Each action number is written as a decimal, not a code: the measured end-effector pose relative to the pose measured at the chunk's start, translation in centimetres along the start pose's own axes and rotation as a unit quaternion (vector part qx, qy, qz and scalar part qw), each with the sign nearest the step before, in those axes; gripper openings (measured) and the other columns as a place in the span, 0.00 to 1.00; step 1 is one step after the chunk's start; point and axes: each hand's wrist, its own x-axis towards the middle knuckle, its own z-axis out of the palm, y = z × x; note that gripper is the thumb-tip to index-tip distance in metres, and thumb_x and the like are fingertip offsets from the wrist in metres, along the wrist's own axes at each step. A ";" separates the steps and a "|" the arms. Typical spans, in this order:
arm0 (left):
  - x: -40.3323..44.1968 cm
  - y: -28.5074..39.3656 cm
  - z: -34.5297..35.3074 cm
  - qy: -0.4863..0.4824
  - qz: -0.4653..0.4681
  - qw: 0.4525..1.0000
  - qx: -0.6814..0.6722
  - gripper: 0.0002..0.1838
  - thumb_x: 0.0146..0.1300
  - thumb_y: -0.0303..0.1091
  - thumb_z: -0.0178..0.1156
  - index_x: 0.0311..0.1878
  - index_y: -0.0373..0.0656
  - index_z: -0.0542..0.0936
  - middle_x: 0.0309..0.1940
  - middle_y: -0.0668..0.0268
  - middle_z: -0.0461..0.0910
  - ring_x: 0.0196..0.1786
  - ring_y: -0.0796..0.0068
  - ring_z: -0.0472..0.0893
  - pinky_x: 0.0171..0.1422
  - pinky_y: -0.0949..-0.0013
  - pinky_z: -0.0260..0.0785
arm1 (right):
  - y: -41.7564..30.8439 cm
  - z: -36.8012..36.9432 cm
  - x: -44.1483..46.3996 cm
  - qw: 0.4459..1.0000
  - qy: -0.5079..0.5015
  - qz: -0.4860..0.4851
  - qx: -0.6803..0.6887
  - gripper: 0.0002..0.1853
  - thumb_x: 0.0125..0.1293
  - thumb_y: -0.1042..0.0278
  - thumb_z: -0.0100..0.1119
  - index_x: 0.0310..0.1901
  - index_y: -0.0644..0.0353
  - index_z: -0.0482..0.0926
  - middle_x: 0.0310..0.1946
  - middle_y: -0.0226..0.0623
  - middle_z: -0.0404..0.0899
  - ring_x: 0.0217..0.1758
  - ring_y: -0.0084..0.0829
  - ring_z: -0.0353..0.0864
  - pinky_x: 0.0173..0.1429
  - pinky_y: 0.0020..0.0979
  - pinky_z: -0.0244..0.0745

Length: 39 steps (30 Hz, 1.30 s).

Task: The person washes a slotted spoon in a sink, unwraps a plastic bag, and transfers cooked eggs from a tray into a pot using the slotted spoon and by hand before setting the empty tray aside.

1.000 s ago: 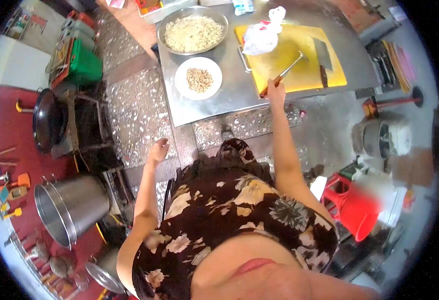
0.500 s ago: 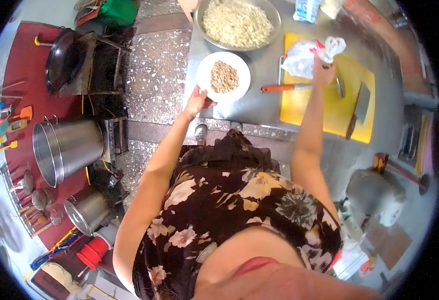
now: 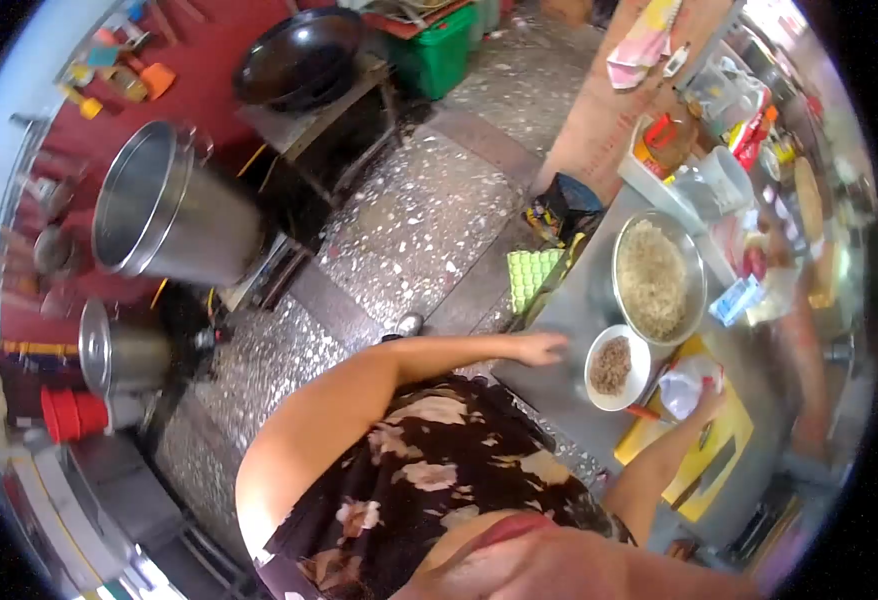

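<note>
My right hand (image 3: 709,402) grips a white plastic bag (image 3: 681,388) with red on it, held over the yellow cutting board (image 3: 737,428). My left hand (image 3: 542,348) is near the counter edge with its fingers loosely stretched, holding nothing. Just right of it, apart from the fingers, is a white plate (image 3: 638,384) with small brown pieces (image 3: 611,366) on it. Behind the plate stands a large steel bowl (image 3: 703,290) full of pale shredded food (image 3: 651,280). A cleaver (image 3: 711,470) lies on the board, and an orange handle (image 3: 643,411) shows partly beside the bag.
A clear container (image 3: 724,183) and a blue-and-white packet (image 3: 736,300) are on the counter's far side. A green egg tray (image 3: 533,280) is by the counter edge. Leftward stand a tall steel pot (image 3: 199,225), a smaller pot (image 3: 129,350), a black wok (image 3: 299,60) and a green bin (image 3: 437,55).
My left hand has let go of the plate's rim and moved away from it. The view has turned left, bringing more floor and the counter's far end into sight. My right hand still holds the bag.
</note>
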 end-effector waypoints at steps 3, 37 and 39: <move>-5.7 -4.7 -9.7 -0.010 -0.046 0.998 -0.034 0.20 0.57 0.35 0.54 0.54 0.42 0.73 0.45 0.51 0.77 0.48 0.54 0.77 0.52 0.59 0.69 | -3.4 -4.4 -1.4 0.978 0.152 0.113 0.093 0.21 0.47 0.53 0.66 0.44 0.49 0.81 0.30 0.40 0.81 0.31 0.38 0.80 0.38 0.39 0.73; 22.6 -11.9 -80.1 0.118 -0.210 0.934 0.265 0.22 0.53 0.37 0.62 0.51 0.38 0.75 0.40 0.52 0.80 0.46 0.56 0.78 0.52 0.58 0.68 | -93.1 -5.1 26.6 0.702 -0.004 -0.429 0.569 0.29 0.43 0.71 0.67 0.51 0.54 0.72 0.43 0.41 0.74 0.46 0.43 0.75 0.50 0.35 0.71; 25.7 -14.2 -85.5 0.148 -0.163 0.888 0.404 0.22 0.55 0.34 0.60 0.53 0.37 0.73 0.43 0.50 0.78 0.46 0.52 0.78 0.50 0.58 0.69 | -96.6 -2.8 30.1 0.723 -0.048 -0.395 0.565 0.31 0.43 0.74 0.65 0.54 0.54 0.69 0.49 0.42 0.70 0.51 0.44 0.73 0.52 0.35 0.70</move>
